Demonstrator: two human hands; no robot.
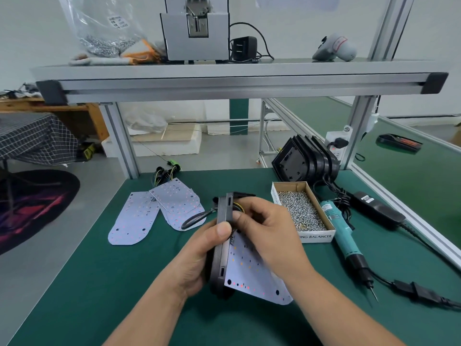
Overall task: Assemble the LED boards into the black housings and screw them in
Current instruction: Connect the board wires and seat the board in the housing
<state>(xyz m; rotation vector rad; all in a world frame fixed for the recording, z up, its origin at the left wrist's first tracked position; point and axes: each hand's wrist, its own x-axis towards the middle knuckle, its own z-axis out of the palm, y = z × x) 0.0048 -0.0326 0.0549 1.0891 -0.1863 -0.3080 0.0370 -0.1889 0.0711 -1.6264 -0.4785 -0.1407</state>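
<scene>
My left hand (199,255) grips a black housing (222,245) held on edge above the green mat, thumb over its rim. A white LED board (252,273) leans against the housing's right side, its lower corner pointing down toward the mat. My right hand (269,233) is curled over the board's top, where yellow and black wires (237,208) come out; its fingertips are hidden. Several more LED boards (159,211) with wire leads lie on the mat to the left. A stack of black housings (304,161) leans at the back right.
An open cardboard box of screws (301,211) sits right of my hands. A teal electric screwdriver (346,238) lies beside it, with its power supply (379,211) and cable further right. An aluminium frame post (122,143) and overhead shelf (237,73) bound the bench.
</scene>
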